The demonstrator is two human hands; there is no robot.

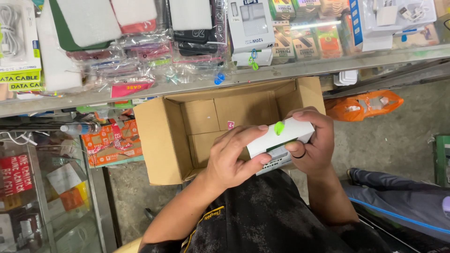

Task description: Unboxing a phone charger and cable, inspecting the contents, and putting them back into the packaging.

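1. Centre of the frame: both hands are on a small white box (280,140) with a green hang tab, held over the right-hand part of an open cardboard carton (164,140).
2. The left hand (234,157) comes in from the lower middle, fingers curled over the near long edge of the white box, fingertips pressing its top face. It is closed around the box, not spread.
3. The right hand (314,140) wraps the far end, thumb on top by the green tab, ringed finger tucked beneath. A firm, closed grip as well.
4. The step in hand, by my reading: the white box is being handled just above the carton, which looks nearly empty inside apart from a small pink sticker on its floor.
5. Any next move calls for keeping the box level and clear of the carton's right flap, which stands just behind the right hand.
6. Both forearms angle up from the bottom of the frame, elbows tucked close to the dark shirt.
7. Along the top, a glass shelf (281,70) carries packaged phone accessories; an orange plastic bag (365,105) lies at right on the floor.
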